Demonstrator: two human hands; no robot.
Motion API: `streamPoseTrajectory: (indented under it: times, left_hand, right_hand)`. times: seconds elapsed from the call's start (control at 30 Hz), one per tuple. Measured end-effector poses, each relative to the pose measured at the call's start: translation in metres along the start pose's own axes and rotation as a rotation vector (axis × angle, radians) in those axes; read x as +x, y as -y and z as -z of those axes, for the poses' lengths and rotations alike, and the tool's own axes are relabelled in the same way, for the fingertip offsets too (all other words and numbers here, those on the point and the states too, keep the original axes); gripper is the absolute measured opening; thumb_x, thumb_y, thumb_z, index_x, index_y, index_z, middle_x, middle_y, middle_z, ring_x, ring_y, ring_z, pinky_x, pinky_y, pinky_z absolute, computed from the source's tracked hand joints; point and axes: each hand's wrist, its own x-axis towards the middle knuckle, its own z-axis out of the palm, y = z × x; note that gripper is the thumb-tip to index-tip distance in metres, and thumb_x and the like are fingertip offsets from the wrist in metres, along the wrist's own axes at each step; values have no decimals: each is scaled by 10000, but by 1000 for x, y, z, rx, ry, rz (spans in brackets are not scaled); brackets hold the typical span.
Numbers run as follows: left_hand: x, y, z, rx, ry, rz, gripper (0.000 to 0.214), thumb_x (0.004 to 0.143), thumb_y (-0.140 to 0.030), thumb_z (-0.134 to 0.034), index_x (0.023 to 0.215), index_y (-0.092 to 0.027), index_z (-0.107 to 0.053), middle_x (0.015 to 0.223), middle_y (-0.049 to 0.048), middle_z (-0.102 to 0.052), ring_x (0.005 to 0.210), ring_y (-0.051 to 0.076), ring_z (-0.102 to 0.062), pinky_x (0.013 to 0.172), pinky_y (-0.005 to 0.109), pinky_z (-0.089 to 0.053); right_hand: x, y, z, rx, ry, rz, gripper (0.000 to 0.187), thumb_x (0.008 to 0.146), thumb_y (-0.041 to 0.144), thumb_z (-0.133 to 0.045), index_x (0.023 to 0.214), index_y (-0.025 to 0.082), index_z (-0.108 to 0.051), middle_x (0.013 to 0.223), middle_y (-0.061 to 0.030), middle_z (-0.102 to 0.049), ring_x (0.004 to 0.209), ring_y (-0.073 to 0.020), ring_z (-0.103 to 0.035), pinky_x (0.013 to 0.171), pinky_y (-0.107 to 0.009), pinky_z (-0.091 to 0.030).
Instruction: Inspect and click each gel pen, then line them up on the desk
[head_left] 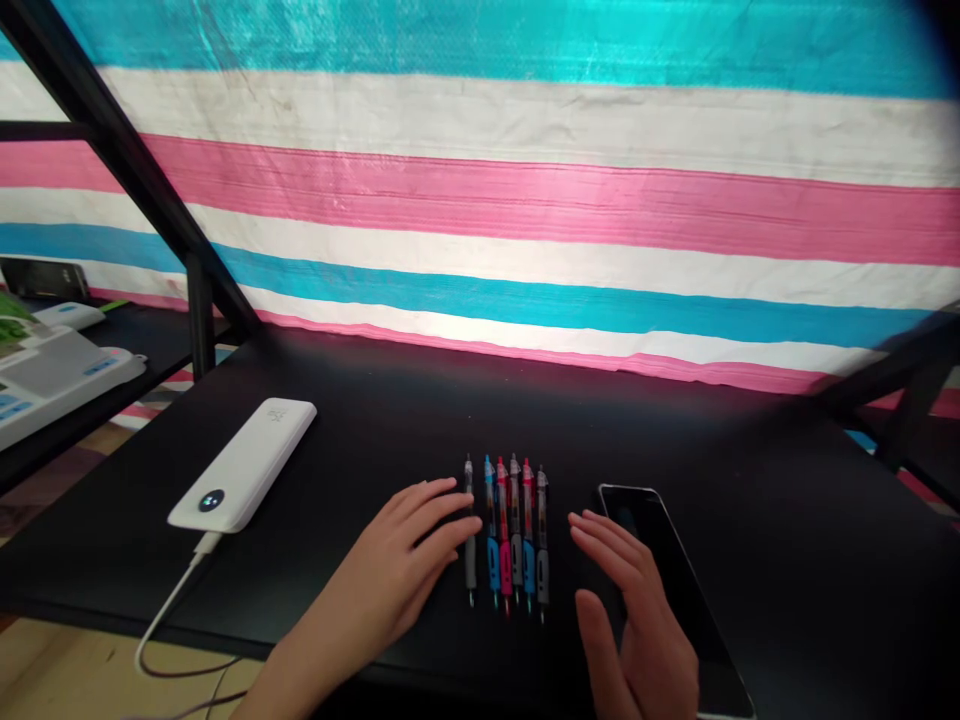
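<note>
Several click pens with clear barrels lie side by side on the black table [360, 400], their tips toward me. Their grips are grey, blue and pink. The leftmost, a grey-grip pen [470, 560], lies a little apart from the others, such as the pink-grip pen [505, 560] and the blue-grip pen [493, 565]. My left hand [405, 550] has its fingers stretched out, with fingertips at the leftmost pen's barrel; whether they press on it I cannot tell. My right hand [637, 610] is open to the right of the row, apart from the pens, partly covering a black phone [705, 600].
A white power bank [247, 465] with a plugged-in white cable [169, 600] lies at the left. Beyond the table's back edge hangs a striped plastic sheet [525, 210]. A black frame bar [142, 170] slants at the left, near a white device [67, 375] on another table.
</note>
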Motion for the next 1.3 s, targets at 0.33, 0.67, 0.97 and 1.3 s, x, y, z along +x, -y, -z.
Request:
streamPoseTrajectory:
  times: [0.33, 0.67, 0.97, 1.3]
  left_hand:
    - [6, 3, -7, 133, 120, -20, 498, 880, 71, -481, 1185, -248, -711, 1457, 93, -657, 1429, 325, -523, 1153, 576, -470]
    - [18, -8, -1, 110, -140, -95, 325, 1041, -63, -386, 1106, -207, -671, 843, 12, -707, 794, 168, -703, 1039, 440, -542]
    - [25, -20, 0, 146, -84, -110, 418, 1136, -323, -325, 840, -203, -596, 656, -19, -593, 517, 164, -557, 489, 321, -387]
    - [21, -16, -3, 146, -46, -118, 317, 1124, -332, -382, 916, -200, -581, 724, -16, -629, 600, 195, -586, 549, 357, -371]
  right_hand:
    - [14, 14, -19, 175, -135, -59, 286, 1024, 100, -510, 1196, 252, -681, 1157, -72, -705, 1195, -286, -584, 972, -471, -478]
    - [11, -1, -22, -19, 202, 92, 300, 1039, 190, -549, 1333, 220, -600, 1173, -79, -707, 1164, -278, -568, 941, -401, -533]
    - [9, -8, -26, -34, 194, 277, 252, 1001, 28, -543, 1211, 155, -601, 877, -70, -727, 805, -225, -585, 712, -371, -483]
    - [9, -4, -23, 64, 155, 198, 274, 964, 19, -564, 1192, 161, -620, 923, -81, -728, 822, -226, -576, 714, -373, -494]
